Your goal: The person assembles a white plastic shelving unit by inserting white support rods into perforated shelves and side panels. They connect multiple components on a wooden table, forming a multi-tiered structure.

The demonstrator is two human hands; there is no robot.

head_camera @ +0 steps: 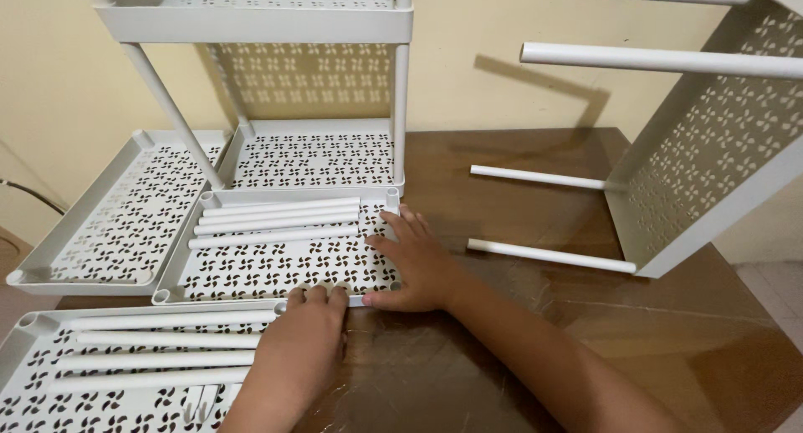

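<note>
You were at the tray-handling step: both hands sat on the middle tray (276,266), the perforated white one lying flat on the brown table (519,333) with four loose poles (276,220) resting in its far half. Your right hand (414,266) lay palm-down over the tray's near right corner, fingers spread and flat, the thumb along the near rim; it pressed rather than gripped. Your left hand (305,328) met the near rim from the front, its fingertips (318,295) curled over the edge, loosely closed but with nothing held inside.

So the tray lay under your right fingers and just ahead of your left ones, touching both. It sat between the left tray (109,224) and the near tray (50,374), which held poles of its own, and its far edge was close against the standing rack (309,148).

By my reading, the next move called for a proper hold on the rim with both hands, kept level, since the poles were free to roll. The tipped shelf (711,140) with its four fitted legs lay well apart on the right.
</note>
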